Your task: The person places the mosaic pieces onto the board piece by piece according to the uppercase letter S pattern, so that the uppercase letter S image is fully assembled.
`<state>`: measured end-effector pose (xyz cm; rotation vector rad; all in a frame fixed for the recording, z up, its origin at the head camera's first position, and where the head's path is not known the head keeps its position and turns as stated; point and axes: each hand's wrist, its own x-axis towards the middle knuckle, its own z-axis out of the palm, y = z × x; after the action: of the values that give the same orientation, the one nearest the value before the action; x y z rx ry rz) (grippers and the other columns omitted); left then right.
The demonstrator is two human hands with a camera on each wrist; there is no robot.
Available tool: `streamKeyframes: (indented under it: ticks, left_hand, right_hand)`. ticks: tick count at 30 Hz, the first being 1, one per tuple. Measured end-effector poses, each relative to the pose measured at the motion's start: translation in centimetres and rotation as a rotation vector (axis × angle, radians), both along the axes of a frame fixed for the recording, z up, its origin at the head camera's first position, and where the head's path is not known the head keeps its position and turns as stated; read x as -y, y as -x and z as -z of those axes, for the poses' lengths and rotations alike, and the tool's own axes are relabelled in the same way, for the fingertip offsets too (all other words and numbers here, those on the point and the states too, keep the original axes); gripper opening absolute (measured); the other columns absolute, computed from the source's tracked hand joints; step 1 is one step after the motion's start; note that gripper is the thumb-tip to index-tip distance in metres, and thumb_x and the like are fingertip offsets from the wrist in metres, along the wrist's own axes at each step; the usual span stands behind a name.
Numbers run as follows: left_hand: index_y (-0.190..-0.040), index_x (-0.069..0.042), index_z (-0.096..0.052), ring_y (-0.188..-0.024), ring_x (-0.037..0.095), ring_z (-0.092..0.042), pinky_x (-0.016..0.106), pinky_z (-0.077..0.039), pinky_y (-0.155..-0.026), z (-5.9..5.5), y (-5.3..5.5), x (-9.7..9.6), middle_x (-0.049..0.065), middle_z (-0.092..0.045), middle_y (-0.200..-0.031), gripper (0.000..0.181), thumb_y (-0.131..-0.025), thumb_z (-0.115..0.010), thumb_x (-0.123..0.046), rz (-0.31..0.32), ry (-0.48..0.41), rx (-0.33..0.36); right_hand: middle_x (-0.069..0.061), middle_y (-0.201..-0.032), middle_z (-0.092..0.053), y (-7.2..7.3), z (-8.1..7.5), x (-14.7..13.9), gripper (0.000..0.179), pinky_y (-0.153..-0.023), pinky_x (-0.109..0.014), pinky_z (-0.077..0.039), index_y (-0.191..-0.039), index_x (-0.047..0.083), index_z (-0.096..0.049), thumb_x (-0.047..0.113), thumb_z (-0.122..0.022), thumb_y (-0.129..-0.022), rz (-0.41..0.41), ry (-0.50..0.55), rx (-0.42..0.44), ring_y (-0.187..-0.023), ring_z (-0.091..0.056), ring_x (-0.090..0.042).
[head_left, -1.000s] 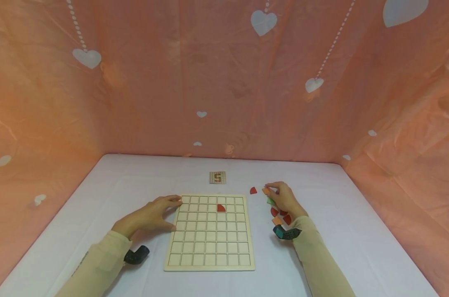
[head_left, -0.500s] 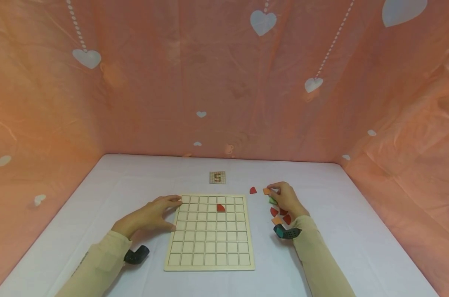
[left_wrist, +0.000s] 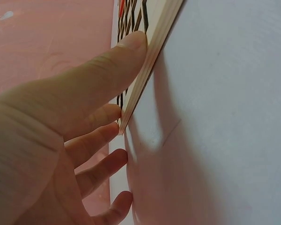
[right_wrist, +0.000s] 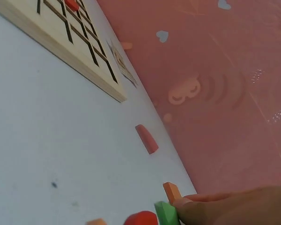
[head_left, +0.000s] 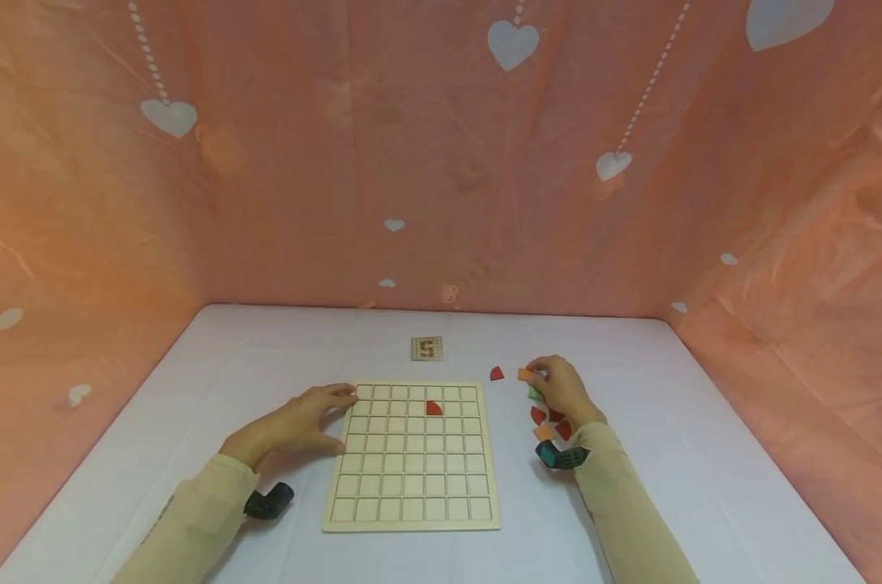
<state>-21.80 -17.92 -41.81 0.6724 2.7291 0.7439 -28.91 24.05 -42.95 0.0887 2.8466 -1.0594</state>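
Observation:
My right hand [head_left: 563,391] pinches a small orange square tile [head_left: 524,374] to the right of the board. Just below its fingertips is a green tile [right_wrist: 166,213], partly covered by the hand. My left hand [head_left: 301,423] rests at the left edge of a pale wooden grid board [head_left: 413,465], thumb and fingers spread. In the left wrist view the thumb lies on the board's side rim [left_wrist: 152,61], and the lower fingers extend past its corner. One red quarter-circle piece [head_left: 433,409] sits in a cell in the board's second row.
A lone red quarter-circle [head_left: 496,374] lies between board and right hand. Several red pieces [head_left: 538,414] and another orange tile [head_left: 543,433] are by the right wrist. Behind the board lies a small pattern card [head_left: 426,349]. A pink curtain [head_left: 441,203] encloses the white table [head_left: 302,341].
My right hand has shifted slightly right with the orange tile, widening its distance from the lone red piece. The left hand and the board have stayed put.

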Motion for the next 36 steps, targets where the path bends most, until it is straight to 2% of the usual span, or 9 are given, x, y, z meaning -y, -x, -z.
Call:
streamKeyframes:
  ticks: [8, 13, 20, 28, 32, 36]
  left_hand:
    - [-0.145, 0.003, -0.051, -0.148, 0.049, -0.032, 0.068, -0.028, -0.119, 0.1, 0.0, 0.0, 0.022, -0.039, -0.160, 0.079, -0.079, -0.086, -0.024, -0.003, -0.009, 0.007]
    - [-0.145, 0.003, -0.051, -0.147, 0.050, -0.032, 0.067, -0.029, -0.118, 0.1, -0.1, 0.0, 0.022, -0.038, -0.160, 0.079, -0.079, -0.086, -0.024, 0.003, -0.016, 0.012]
    - [-0.145, 0.004, -0.051, -0.147, 0.050, -0.032, 0.067, -0.029, -0.119, 0.0, 0.1, 0.0, 0.023, -0.037, -0.161, 0.078, -0.079, -0.086, -0.022, -0.004, -0.014, 0.020]
    - [-0.144, 0.004, -0.051, -0.147, 0.050, -0.032, 0.067, -0.029, -0.119, 0.0, 0.2, -0.1, 0.024, -0.037, -0.160, 0.078, -0.079, -0.086, -0.021, -0.010, -0.012, 0.021]
    - [-0.145, 0.004, -0.051, -0.148, 0.050, -0.032, 0.067, -0.029, -0.119, -0.1, 0.2, 0.0, 0.023, -0.037, -0.160, 0.078, -0.079, -0.086, -0.021, -0.008, -0.011, 0.021]
    - [-0.145, 0.003, -0.051, -0.148, 0.050, -0.032, 0.068, -0.029, -0.119, -0.2, 0.1, 0.0, 0.023, -0.037, -0.160, 0.079, -0.079, -0.086, -0.022, -0.007, -0.010, 0.017]
  right_hand:
    - [-0.018, -0.120, -0.057, -0.1, 0.0, -0.1, 0.035, -0.053, -0.024, -0.049, -0.135, 0.006, -0.063, 0.014, -0.061, -0.101, 0.003, 0.007, 0.019, -0.081, -0.056, -0.023]
    - [-0.019, -0.122, -0.060, -0.1, 0.0, -0.1, 0.034, -0.059, -0.023, -0.050, -0.134, 0.005, -0.063, 0.014, -0.060, -0.101, -0.007, 0.007, 0.001, -0.089, -0.057, -0.024]
    - [-0.018, -0.129, -0.064, 0.0, -0.6, 0.1, 0.033, -0.076, -0.025, -0.052, -0.133, 0.007, -0.063, 0.012, -0.059, -0.101, -0.029, 0.015, -0.039, -0.099, -0.058, -0.026]
    - [-0.016, -0.133, -0.064, -0.4, -1.5, 1.1, 0.034, -0.077, -0.027, -0.052, -0.133, 0.006, -0.064, 0.013, -0.061, -0.100, -0.093, -0.033, -0.136, -0.101, -0.058, -0.027]
    - [-0.017, -0.129, -0.065, -0.8, -1.9, 1.9, 0.034, -0.074, -0.028, -0.051, -0.131, 0.005, -0.065, 0.014, -0.063, -0.098, -0.124, -0.033, -0.182, -0.098, -0.059, -0.027]
    - [-0.016, -0.126, -0.067, -1.2, -2.2, 2.8, 0.034, -0.076, -0.028, -0.050, -0.128, 0.004, -0.067, 0.013, -0.065, -0.096, -0.154, -0.037, -0.214, -0.096, -0.060, -0.025]
